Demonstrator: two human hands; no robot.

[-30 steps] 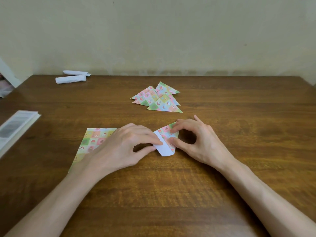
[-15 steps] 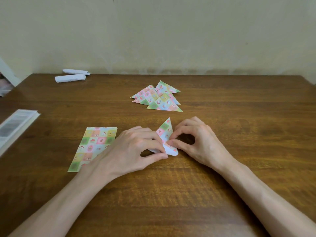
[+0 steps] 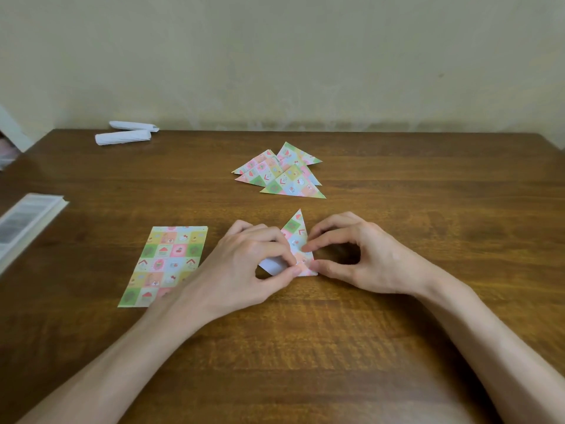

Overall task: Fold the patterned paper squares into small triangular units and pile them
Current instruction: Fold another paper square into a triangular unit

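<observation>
On the table [image 3: 397, 347], the left hand [image 3: 244, 267] and right hand [image 3: 370, 258] are pinching a half-folded paper [image 3: 297, 237]; its white flap [image 3: 272, 265] is probably needing folding over next

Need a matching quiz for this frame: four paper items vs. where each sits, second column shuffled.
1. unfolded patterned sheet
2. pile of folded triangles
3. half-folded unit
4. white rolls

A. far left edge of the table
B. pinched by left hand and right hand
C. mid-table, beyond both hands
D. lying flat, left of the left hand

Pairs: 1-D, 2-C, 3-B, 4-A
</observation>
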